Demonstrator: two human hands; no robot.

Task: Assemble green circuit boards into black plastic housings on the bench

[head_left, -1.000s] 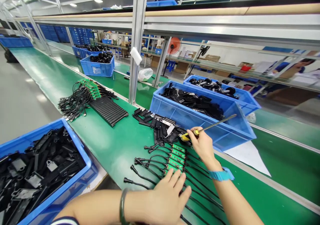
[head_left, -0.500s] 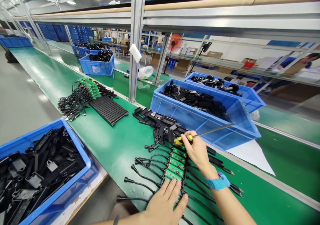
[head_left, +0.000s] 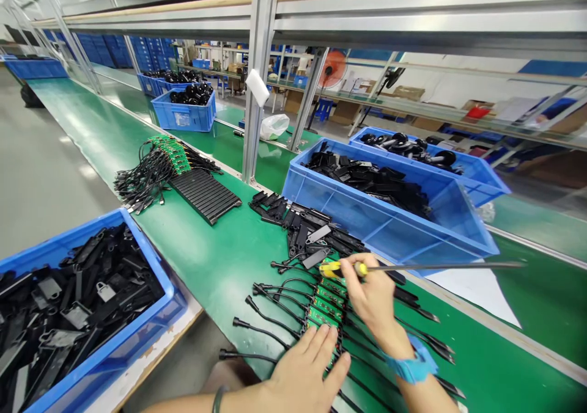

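Note:
My right hand [head_left: 370, 291], with a blue band at the wrist, is closed round a screwdriver [head_left: 331, 269] with a yellow handle. Its long shaft points to the right, above the bench. My left hand [head_left: 308, 364] lies flat with fingers stretched over the near end of a row of green circuit boards [head_left: 328, 297]. Black cables with plugs [head_left: 266, 333] run out from the boards on the left, and more leads [head_left: 426, 339] run out on the right. Loose black plastic casings [head_left: 316, 233] lie just beyond the row.
A blue bin of black parts [head_left: 385, 236] stands behind the casings, and another blue bin [head_left: 167, 294] is at the left. Up the green bench [head_left: 192, 248] sit a ribbed black rack [head_left: 206, 194] and more wired boards [head_left: 172, 153]. A metal post [head_left: 261, 89] rises at the back edge.
The screwdriver's shaft has swung from pointing up and right to nearly level. My right hand has moved slightly right and down. My left hand stays on the boards, and the view has shifted a little.

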